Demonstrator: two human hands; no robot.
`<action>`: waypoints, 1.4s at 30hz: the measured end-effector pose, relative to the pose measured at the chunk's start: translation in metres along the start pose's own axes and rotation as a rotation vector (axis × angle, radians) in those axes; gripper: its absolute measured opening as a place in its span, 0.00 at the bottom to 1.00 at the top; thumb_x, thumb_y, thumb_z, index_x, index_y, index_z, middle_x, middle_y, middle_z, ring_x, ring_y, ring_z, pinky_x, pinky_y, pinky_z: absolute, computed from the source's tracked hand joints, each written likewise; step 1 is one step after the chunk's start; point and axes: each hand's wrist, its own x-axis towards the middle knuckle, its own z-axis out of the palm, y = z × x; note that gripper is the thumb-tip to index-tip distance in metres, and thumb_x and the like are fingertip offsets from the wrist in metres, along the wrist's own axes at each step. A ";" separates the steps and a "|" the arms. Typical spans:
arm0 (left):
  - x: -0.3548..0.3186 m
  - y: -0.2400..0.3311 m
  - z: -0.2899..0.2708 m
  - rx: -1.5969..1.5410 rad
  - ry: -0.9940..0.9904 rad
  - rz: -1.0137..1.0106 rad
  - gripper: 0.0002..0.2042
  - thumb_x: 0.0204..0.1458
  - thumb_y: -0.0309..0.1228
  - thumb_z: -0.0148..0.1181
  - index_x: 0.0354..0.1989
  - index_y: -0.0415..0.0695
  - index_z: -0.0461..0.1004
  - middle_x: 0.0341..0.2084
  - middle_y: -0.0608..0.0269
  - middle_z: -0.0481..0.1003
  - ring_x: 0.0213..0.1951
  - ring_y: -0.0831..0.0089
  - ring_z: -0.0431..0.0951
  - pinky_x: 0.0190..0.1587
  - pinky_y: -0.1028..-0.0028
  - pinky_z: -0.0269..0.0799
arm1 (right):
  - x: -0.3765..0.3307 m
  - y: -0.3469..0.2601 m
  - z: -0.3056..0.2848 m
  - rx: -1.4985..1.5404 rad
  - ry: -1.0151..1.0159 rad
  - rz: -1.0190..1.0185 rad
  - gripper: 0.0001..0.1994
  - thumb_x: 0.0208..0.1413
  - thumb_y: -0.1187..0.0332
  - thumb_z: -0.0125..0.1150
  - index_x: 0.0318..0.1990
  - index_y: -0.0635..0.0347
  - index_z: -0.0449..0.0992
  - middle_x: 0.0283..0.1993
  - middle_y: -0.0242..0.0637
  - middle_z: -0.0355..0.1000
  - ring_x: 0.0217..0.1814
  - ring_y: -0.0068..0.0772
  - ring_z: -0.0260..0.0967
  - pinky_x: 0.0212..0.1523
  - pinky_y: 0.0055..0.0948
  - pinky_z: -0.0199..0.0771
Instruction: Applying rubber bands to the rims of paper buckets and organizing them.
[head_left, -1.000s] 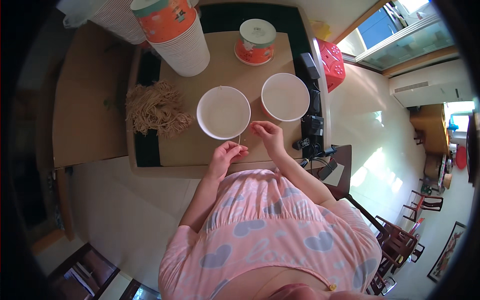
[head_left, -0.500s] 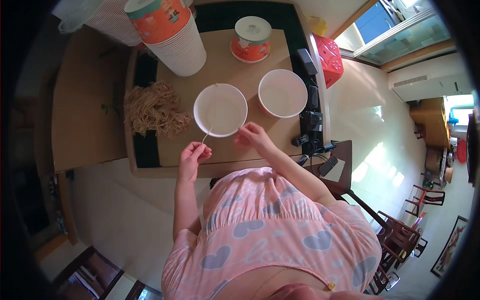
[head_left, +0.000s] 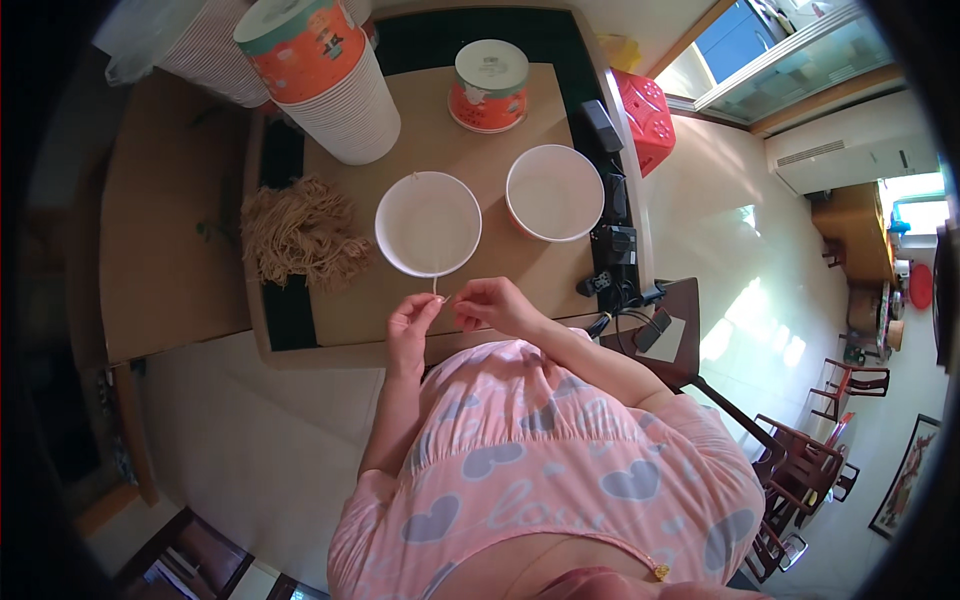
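Note:
A white paper bowl [head_left: 428, 222] stands mouth up in front of me. A thin pale string [head_left: 435, 284] hangs over its near rim, and a small bit of it shows on the far rim. My left hand [head_left: 410, 322] pinches the string's near end between thumb and fingertips, just below the bowl. Close beside it, my right hand [head_left: 492, 305] has its thumb and fingers pressed together near that end; whether they grip the string is too small to tell. A tangled bundle of tan strings [head_left: 305, 232] lies left of the bowl.
A second open paper bowl [head_left: 555, 192] stands to the right, with an upturned orange bowl [head_left: 489, 88] behind. A tall stack of nested bowls [head_left: 340, 115] leans at the back left. Black power adapters [head_left: 613, 245] and cables line the table's right edge, beside a red plastic stool [head_left: 643, 115].
My left hand has moved right and nearer to me, drawing the string along the bowl's near rim. My right hand has come down and left to meet it.

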 end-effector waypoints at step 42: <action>-0.046 0.245 0.063 -0.872 -1.814 0.759 0.08 0.53 0.29 0.47 0.24 0.45 0.70 0.18 0.60 0.70 0.23 0.65 0.72 0.36 0.67 0.73 | -0.002 -0.004 0.019 0.173 -0.254 -0.316 0.06 0.63 0.77 0.40 0.46 0.58 0.58 0.31 0.32 0.66 0.32 0.21 0.63 0.32 0.19 0.65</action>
